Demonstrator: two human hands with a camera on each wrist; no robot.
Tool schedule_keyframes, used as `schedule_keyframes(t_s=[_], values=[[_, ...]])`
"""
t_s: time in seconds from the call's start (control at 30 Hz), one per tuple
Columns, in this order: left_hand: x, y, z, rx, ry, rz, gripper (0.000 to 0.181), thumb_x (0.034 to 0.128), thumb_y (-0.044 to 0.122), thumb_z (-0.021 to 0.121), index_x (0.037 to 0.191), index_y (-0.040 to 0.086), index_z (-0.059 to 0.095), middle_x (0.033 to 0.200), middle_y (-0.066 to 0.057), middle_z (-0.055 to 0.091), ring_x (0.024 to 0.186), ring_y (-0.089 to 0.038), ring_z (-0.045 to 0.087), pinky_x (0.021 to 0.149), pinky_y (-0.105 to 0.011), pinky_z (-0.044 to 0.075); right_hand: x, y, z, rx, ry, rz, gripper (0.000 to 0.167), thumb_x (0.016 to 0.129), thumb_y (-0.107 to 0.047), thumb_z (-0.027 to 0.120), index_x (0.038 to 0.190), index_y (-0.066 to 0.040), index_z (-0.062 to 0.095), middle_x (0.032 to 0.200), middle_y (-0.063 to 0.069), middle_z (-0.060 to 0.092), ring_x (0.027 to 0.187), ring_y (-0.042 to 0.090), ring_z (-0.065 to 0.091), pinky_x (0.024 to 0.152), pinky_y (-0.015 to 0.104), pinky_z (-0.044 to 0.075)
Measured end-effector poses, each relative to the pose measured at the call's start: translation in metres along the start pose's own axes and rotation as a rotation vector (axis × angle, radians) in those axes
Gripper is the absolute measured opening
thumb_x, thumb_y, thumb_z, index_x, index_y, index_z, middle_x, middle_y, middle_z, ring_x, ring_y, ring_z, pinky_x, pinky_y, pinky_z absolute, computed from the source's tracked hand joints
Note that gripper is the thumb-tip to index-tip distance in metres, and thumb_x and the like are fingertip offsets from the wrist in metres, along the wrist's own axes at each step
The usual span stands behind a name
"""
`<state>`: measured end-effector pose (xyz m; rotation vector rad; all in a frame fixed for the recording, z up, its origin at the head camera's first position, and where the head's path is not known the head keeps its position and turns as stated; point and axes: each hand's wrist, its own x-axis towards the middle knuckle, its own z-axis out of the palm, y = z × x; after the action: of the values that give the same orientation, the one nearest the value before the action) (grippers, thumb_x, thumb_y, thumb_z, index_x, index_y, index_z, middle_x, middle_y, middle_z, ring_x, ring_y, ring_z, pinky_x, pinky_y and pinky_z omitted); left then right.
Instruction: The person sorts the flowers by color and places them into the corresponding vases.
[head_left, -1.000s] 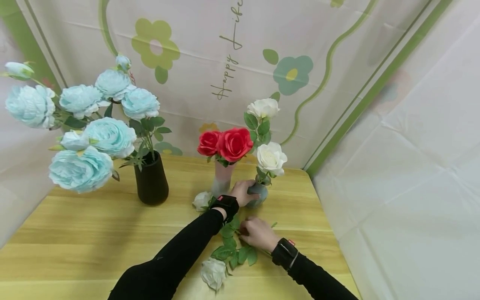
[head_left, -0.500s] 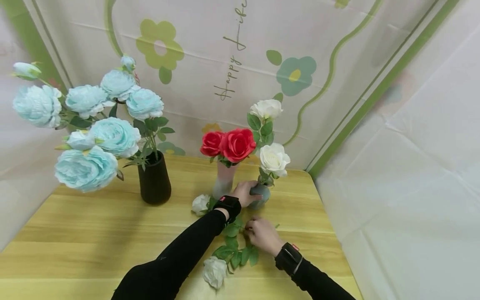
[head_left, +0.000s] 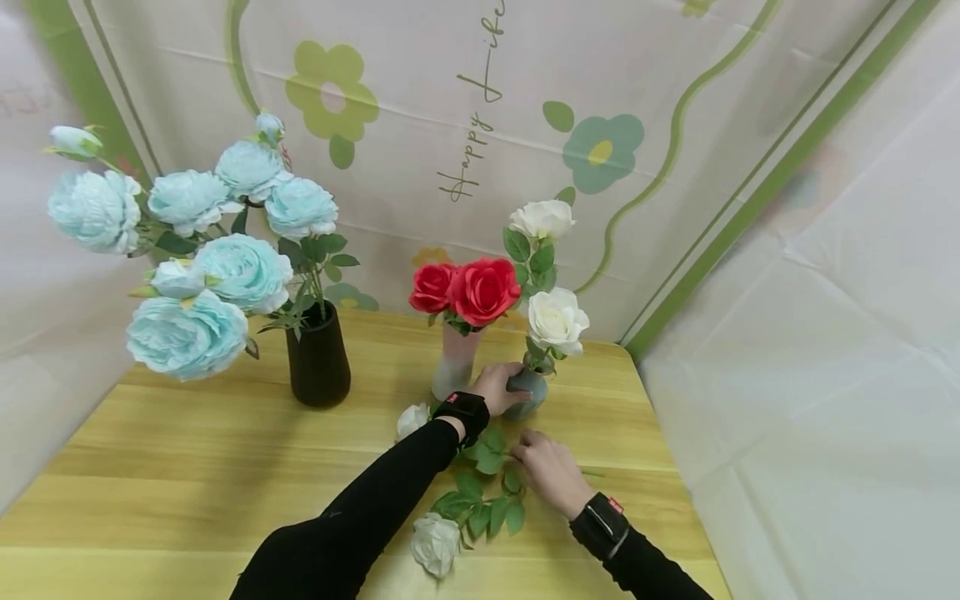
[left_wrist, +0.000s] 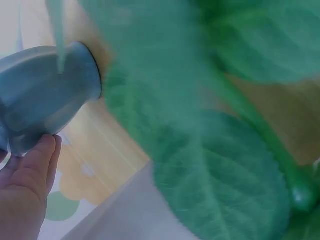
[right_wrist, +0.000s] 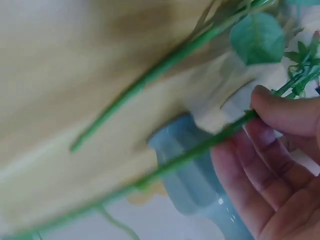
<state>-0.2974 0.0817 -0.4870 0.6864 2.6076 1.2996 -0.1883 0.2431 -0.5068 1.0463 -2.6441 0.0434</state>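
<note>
In the head view my left hand (head_left: 498, 390) grips the small grey-blue vase (head_left: 529, 395), which stands upright on the table. Two white roses (head_left: 557, 322) rise from its mouth. My right hand (head_left: 551, 471), just in front of the vase, pinches a green stem (right_wrist: 200, 150) between thumb and fingers, plainly seen in the right wrist view. That stem appears to belong to the white rose (head_left: 412, 422) whose bloom is partly hidden behind my left wrist. Another white rose (head_left: 435, 543) lies nearer on the table. Large blurred leaves (left_wrist: 220, 175) cover much of the left wrist view.
Left of the grey-blue vase stands a pink-and-white vase (head_left: 453, 367) with red roses (head_left: 483, 291). A black vase (head_left: 319, 358) holds several light-blue flowers (head_left: 242, 271) that spread wide to the left. A printed cloth (head_left: 405, 167) hangs behind the wooden table (head_left: 195, 442).
My right hand has shifted slightly right with the stem, and the leaves and bloom of that rose have shifted too. My left hand stays on the vase. The head view has swung slightly left.
</note>
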Motion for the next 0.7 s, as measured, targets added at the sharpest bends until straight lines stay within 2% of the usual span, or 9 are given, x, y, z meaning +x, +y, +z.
schedule_keyframes(t_s=[0.1,0.2,0.37,0.5,0.7], values=[[0.001,-0.001,0.001,-0.002,-0.001,-0.009,0.056,0.0922,0.029,0.072,0.142,0.012,0.053,0.136,-0.006,0.058,0.124,-0.022,0.053,0.101,-0.035,0.044,-0.001,0.002,-0.001,-0.099,0.019,-0.055,0.012,0.076,-0.003,0.081,0.081,-0.013,0.075,0.077,0.002,0.051,0.062,0.015,0.049,0.041,0.024,0.037],[0.002,0.0,0.004,0.005,0.006,-0.006,0.055,0.0919,0.03,0.072,0.141,0.013,0.054,0.134,-0.006,0.059,0.123,-0.022,0.054,0.1,-0.034,0.045,-0.002,0.003,-0.002,-0.151,0.05,-0.089,0.015,0.073,-0.001,0.079,0.078,-0.013,0.072,0.077,0.003,0.051,0.06,0.015,0.047,0.04,0.025,0.035],[0.004,0.002,0.007,0.003,0.008,0.017,0.053,0.0916,0.029,0.073,0.14,0.013,0.056,0.132,-0.005,0.06,0.121,-0.021,0.055,0.098,-0.033,0.046,-0.007,0.005,-0.006,-0.143,0.082,-0.096,0.017,0.069,0.0,0.076,0.071,-0.015,0.068,0.074,0.001,0.049,0.06,0.014,0.046,0.039,0.023,0.034],[0.003,0.002,0.007,-0.008,0.011,0.008,0.054,0.0913,0.029,0.073,0.14,0.013,0.055,0.134,-0.005,0.059,0.122,-0.02,0.055,0.099,-0.033,0.046,-0.009,0.007,-0.009,-0.106,0.109,-0.101,0.019,0.066,0.004,0.071,0.072,-0.014,0.069,0.074,0.001,0.05,0.061,0.014,0.046,0.04,0.022,0.036],[0.0,-0.001,0.003,-0.015,0.022,0.013,0.052,0.0915,0.026,0.073,0.139,0.012,0.056,0.132,-0.006,0.06,0.122,-0.022,0.055,0.099,-0.034,0.046,-0.007,0.012,-0.016,-0.065,0.188,-0.119,0.018,0.07,0.004,0.068,0.076,-0.012,0.07,0.078,0.003,0.053,0.065,0.015,0.053,0.042,0.024,0.043]])
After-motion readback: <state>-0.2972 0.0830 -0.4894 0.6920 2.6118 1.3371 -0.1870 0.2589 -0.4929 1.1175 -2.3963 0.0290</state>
